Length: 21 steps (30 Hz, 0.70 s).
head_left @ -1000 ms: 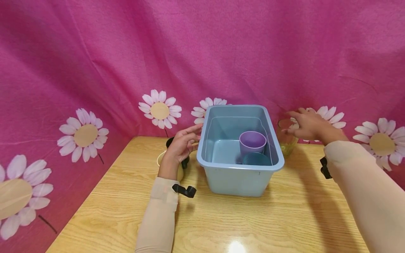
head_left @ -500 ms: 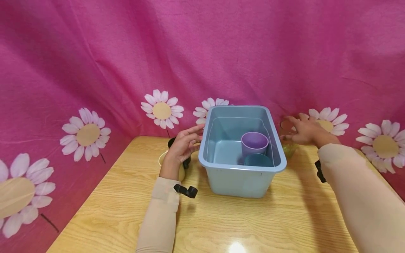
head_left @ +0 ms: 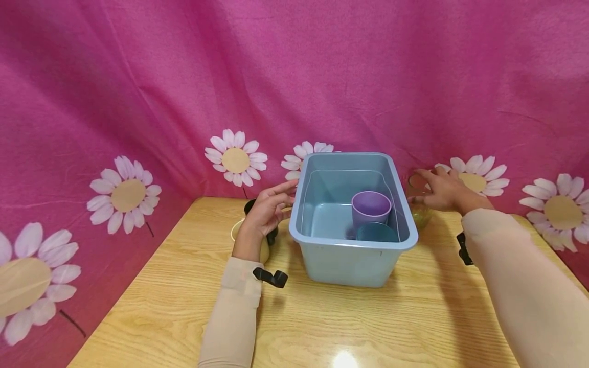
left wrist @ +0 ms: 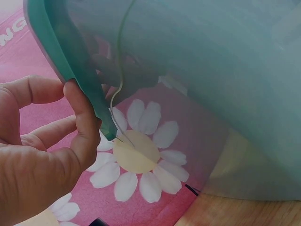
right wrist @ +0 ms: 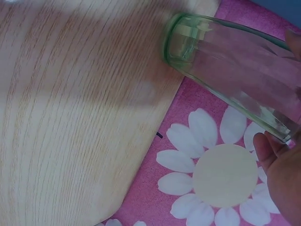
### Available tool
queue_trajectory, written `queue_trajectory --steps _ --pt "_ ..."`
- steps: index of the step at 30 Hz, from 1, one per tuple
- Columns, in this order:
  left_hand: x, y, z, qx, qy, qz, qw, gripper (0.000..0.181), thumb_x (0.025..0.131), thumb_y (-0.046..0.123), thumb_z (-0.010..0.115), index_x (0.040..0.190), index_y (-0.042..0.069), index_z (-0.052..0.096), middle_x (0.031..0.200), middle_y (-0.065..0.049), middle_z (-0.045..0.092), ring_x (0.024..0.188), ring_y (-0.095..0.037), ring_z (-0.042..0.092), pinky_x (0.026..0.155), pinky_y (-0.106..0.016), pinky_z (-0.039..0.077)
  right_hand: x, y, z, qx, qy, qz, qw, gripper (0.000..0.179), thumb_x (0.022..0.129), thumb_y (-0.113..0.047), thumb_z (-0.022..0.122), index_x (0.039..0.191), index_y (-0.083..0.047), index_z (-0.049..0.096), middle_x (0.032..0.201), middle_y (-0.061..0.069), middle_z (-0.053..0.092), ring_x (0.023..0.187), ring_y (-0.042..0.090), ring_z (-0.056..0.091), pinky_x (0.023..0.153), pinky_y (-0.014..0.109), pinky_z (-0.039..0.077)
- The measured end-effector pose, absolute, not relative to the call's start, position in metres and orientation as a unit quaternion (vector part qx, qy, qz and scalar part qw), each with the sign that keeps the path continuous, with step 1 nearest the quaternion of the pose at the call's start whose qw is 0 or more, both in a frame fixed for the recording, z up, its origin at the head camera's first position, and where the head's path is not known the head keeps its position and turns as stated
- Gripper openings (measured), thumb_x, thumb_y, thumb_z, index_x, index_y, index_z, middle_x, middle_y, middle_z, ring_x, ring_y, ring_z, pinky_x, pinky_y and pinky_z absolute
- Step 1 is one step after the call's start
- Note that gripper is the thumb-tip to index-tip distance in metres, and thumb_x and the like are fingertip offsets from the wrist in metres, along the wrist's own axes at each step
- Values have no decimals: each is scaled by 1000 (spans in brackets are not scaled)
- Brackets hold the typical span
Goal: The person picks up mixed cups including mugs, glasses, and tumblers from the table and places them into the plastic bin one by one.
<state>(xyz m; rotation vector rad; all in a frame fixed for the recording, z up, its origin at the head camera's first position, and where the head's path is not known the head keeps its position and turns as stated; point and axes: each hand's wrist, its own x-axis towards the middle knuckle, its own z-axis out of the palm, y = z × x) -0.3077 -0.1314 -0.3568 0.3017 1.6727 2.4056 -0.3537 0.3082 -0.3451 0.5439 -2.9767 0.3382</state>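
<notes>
A grey-blue plastic bin (head_left: pixel 347 266) stands on the table with a purple cup (head_left: pixel 369 217) and a dark teal cup (head_left: pixel 378 233) inside it. My left hand (head_left: pixel 266 213) is at the bin's left rim; in the left wrist view its thumb and fingers pinch the rim's edge (left wrist: pixel 63 52). To the right of the bin is a tall green-tinted drinking glass (right wrist: pixel 230 66). My right hand (head_left: pixel 442 190) is around the upper part of that glass, with fingertips (right wrist: pixel 264 151) on either side of it. The far fingers are cut off in the right wrist view.
Behind my left wrist, partly hidden, are a pale yellow mug (head_left: pixel 264 251) and a black object (head_left: pixel 271 236). A pink flowered cloth (head_left: pixel 294 76) hangs right behind the wooden table (head_left: pixel 313 327).
My right hand has come down and slightly left onto the glass, then stays there. The left hand keeps its place on the bin's rim.
</notes>
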Motion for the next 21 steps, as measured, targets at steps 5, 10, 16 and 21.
queue_trajectory --steps 5,10,16,21 --pt "-307 -131 -357 108 561 815 99 58 91 -9 50 149 -2 49 137 -18 59 86 -13 68 80 -32 58 -357 308 -345 185 -975 115 47 80 88 -42 72 147 3 42 127 36 49 122 53 35 97 67 25" --pt "-306 -131 -357 106 561 815 98 57 92 -9 50 149 -2 50 135 -16 60 84 -13 67 79 -32 59 -358 308 -345 191 -973 120 51 78 88 -40 73 145 5 43 122 33 55 122 50 37 97 67 22" --pt "-306 -131 -357 103 561 815 99 57 92 -8 50 148 -1 51 131 -13 62 83 -13 67 79 -32 58 -357 308 -344 191 -972 127 50 77 86 -37 75 144 4 45 120 33 56 121 50 38 97 67 22" --pt "-307 -131 -357 103 560 816 100 56 92 -7 51 147 -2 52 134 -16 60 86 -14 68 79 -32 59 -357 308 -342 191 -972 132 47 75 86 -36 76 143 2 47 119 31 56 121 50 38 96 66 24"
